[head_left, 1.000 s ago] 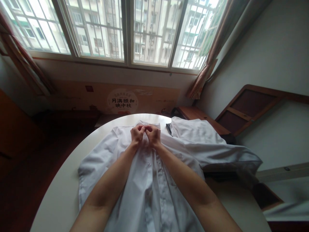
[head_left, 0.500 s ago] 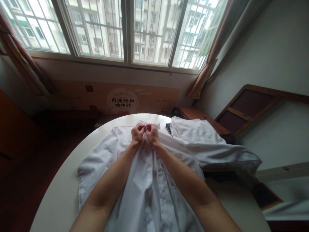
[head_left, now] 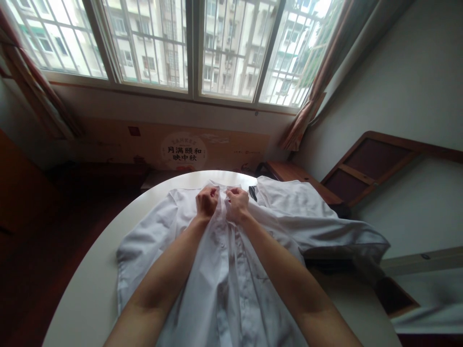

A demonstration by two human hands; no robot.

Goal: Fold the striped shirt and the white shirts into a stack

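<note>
A white button-up shirt [head_left: 195,270] lies spread on the round white table [head_left: 83,284], its collar toward the window and one sleeve reaching out to each side. My left hand [head_left: 207,201] pinches the left front edge just below the collar. Across a small gap, my right hand [head_left: 237,203] grips the right front edge at the same height. Between the forearms the button placket runs down toward me, with the two front edges apart near the top. The fingertips hide the topmost button area.
Folded white cloth [head_left: 294,195] lies at the table's far right, beside a small dark striped item [head_left: 252,193]. A brown wooden bench [head_left: 289,171] stands behind the table. Barred windows [head_left: 231,48] and a printed banner [head_left: 144,144] are beyond.
My hands were together at the collar and have moved apart, the right hand shifting to the right. The collar edges between them have separated. The rest of the shirt lies as before.
</note>
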